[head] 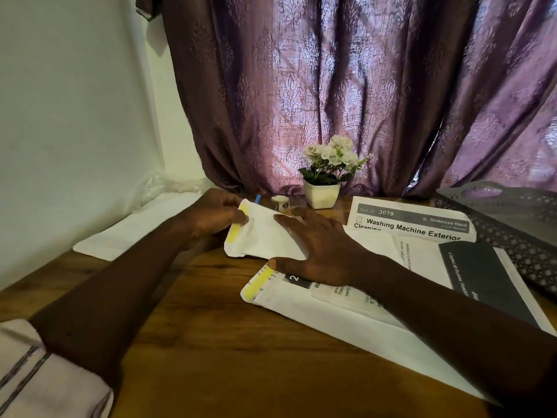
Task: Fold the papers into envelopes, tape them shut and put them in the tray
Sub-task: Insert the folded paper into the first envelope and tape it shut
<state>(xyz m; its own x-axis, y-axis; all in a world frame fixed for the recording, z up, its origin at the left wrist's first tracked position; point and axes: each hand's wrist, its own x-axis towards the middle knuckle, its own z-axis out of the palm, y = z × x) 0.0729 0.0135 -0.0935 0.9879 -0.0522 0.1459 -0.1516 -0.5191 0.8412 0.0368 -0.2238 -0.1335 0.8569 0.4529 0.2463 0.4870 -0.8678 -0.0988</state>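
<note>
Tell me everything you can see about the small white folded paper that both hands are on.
The folded paper is white, thin and creased into a small oblong packet, with a yellow tape strip along its left end. It sits on the wooden table, close to the tape roll. The left hand pinches the taped end; the right hand lies flat across its right part, fingers straight.

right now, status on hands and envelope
Left hand pinches folded envelope at yellow-taped end. Right hand flat on it. Printed sheets lie between it and the grey tray.
</note>
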